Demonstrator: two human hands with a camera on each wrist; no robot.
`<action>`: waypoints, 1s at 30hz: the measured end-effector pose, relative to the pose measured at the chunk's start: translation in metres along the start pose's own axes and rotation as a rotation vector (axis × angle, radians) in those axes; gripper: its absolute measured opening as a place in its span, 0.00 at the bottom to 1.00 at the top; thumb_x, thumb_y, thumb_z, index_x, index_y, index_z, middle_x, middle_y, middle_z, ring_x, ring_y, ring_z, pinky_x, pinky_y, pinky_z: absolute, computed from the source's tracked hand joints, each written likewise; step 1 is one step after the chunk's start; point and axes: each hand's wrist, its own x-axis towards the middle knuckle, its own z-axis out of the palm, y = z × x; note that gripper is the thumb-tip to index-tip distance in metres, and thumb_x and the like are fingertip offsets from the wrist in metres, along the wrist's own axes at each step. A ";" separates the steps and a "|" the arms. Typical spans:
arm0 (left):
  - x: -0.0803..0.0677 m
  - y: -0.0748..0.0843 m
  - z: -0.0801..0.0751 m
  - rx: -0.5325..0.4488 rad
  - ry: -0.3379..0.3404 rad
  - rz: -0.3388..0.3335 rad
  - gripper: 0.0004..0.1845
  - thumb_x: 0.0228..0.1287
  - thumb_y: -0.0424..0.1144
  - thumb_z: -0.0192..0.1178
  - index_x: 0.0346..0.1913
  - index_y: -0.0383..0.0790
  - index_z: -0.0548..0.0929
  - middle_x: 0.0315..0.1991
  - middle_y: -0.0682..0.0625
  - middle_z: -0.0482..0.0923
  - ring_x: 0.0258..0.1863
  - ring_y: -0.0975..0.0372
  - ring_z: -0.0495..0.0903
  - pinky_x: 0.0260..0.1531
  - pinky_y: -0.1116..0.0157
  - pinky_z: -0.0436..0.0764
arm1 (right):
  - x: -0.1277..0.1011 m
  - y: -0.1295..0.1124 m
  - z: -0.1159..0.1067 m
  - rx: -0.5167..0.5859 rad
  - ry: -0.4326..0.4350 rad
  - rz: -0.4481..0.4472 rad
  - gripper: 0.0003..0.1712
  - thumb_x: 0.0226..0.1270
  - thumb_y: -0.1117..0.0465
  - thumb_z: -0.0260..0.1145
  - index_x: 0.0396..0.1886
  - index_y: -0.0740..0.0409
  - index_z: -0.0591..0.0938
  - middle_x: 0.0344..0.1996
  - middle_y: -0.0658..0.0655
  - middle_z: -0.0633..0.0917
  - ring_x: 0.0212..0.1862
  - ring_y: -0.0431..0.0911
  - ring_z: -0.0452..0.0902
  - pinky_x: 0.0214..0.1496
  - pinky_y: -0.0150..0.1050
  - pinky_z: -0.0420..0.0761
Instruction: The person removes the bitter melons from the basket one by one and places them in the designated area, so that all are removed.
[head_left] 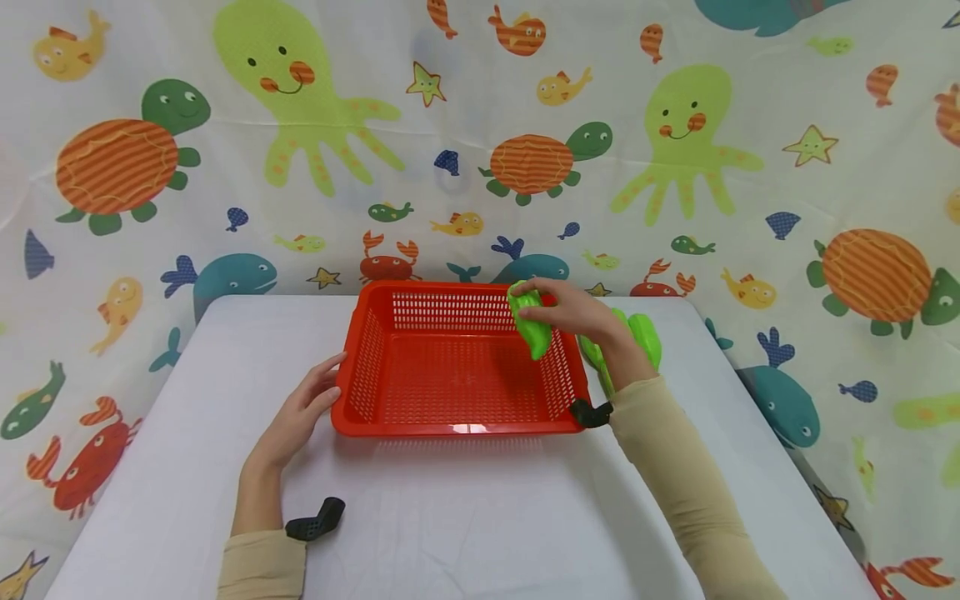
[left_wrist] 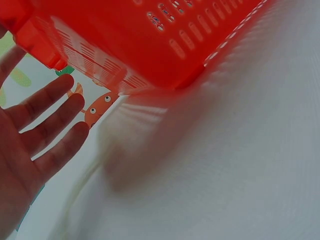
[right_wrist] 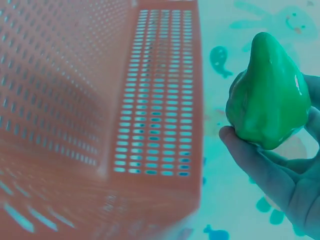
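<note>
A red perforated basket [head_left: 375, 367] stands on the white table, and no contents show inside it. My right hand [head_left: 570, 310] grips a green toy pepper [head_left: 531, 327] over the basket's far right corner. In the right wrist view the pepper [right_wrist: 267, 102] sits in my curled fingers [right_wrist: 250, 152] beside the basket wall [right_wrist: 155, 100]. My left hand [head_left: 303, 408] lies with straight fingers against the basket's left side. The left wrist view shows those fingers [left_wrist: 50, 117] spread beside the basket [left_wrist: 150, 45].
More green toy peppers [head_left: 641, 337] lie on the table right of the basket, partly behind my right wrist. A curtain printed with sea animals [head_left: 480, 142] hangs behind and around the table [head_left: 465, 517].
</note>
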 end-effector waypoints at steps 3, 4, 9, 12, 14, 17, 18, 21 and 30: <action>0.000 -0.001 0.000 0.001 0.001 0.000 0.32 0.74 0.50 0.50 0.77 0.54 0.56 0.69 0.39 0.62 0.68 0.46 0.61 0.61 0.36 0.63 | -0.010 -0.003 -0.003 0.039 0.013 -0.020 0.24 0.68 0.48 0.65 0.62 0.45 0.77 0.61 0.55 0.72 0.55 0.53 0.73 0.51 0.48 0.80; -0.001 -0.001 -0.001 0.001 0.001 0.001 0.32 0.74 0.50 0.50 0.77 0.54 0.56 0.69 0.39 0.62 0.67 0.46 0.61 0.61 0.35 0.63 | -0.013 -0.003 -0.004 0.054 0.021 -0.020 0.24 0.68 0.48 0.65 0.62 0.45 0.76 0.62 0.55 0.72 0.55 0.53 0.74 0.51 0.48 0.80; -0.001 -0.001 -0.001 -0.003 0.001 0.002 0.32 0.74 0.49 0.50 0.77 0.54 0.56 0.69 0.39 0.62 0.67 0.46 0.61 0.61 0.35 0.63 | -0.029 0.000 -0.009 0.092 0.072 -0.009 0.27 0.68 0.46 0.64 0.65 0.42 0.75 0.65 0.54 0.71 0.57 0.57 0.75 0.54 0.52 0.79; -0.001 -0.001 -0.001 -0.007 -0.001 0.001 0.32 0.74 0.50 0.50 0.77 0.55 0.56 0.69 0.39 0.62 0.67 0.46 0.62 0.61 0.35 0.63 | -0.037 0.007 -0.011 0.112 0.105 -0.010 0.28 0.68 0.46 0.64 0.67 0.41 0.74 0.67 0.54 0.70 0.60 0.59 0.73 0.55 0.53 0.79; -0.001 -0.001 -0.001 -0.010 -0.001 -0.001 0.32 0.74 0.50 0.50 0.77 0.55 0.56 0.69 0.40 0.62 0.67 0.47 0.62 0.62 0.36 0.63 | -0.043 0.011 -0.012 0.144 0.125 -0.004 0.29 0.68 0.46 0.65 0.67 0.41 0.74 0.67 0.54 0.70 0.59 0.59 0.74 0.53 0.53 0.80; -0.001 -0.002 0.000 -0.014 -0.001 -0.002 0.32 0.74 0.50 0.50 0.77 0.55 0.56 0.69 0.40 0.62 0.67 0.47 0.62 0.62 0.36 0.63 | -0.053 0.018 -0.014 0.189 0.151 0.019 0.31 0.66 0.46 0.67 0.68 0.41 0.73 0.65 0.55 0.71 0.56 0.58 0.76 0.52 0.50 0.81; -0.001 -0.001 0.000 -0.015 -0.002 -0.001 0.32 0.74 0.49 0.50 0.77 0.54 0.56 0.69 0.40 0.62 0.67 0.47 0.62 0.62 0.36 0.63 | -0.056 0.021 -0.014 0.200 0.161 0.033 0.32 0.65 0.46 0.68 0.68 0.41 0.73 0.64 0.55 0.71 0.55 0.57 0.77 0.51 0.50 0.82; -0.001 -0.001 0.000 -0.014 -0.002 -0.001 0.32 0.74 0.49 0.50 0.77 0.54 0.56 0.69 0.39 0.62 0.67 0.46 0.61 0.62 0.36 0.63 | -0.066 0.029 -0.016 0.207 0.182 0.056 0.34 0.64 0.46 0.69 0.69 0.41 0.72 0.64 0.55 0.69 0.54 0.57 0.77 0.48 0.49 0.83; -0.002 -0.001 0.002 -0.003 0.004 -0.004 0.32 0.74 0.50 0.50 0.77 0.55 0.55 0.68 0.40 0.62 0.67 0.46 0.62 0.61 0.36 0.64 | -0.091 0.059 -0.021 0.121 0.212 0.055 0.33 0.65 0.47 0.67 0.69 0.43 0.71 0.65 0.55 0.70 0.59 0.56 0.70 0.50 0.44 0.80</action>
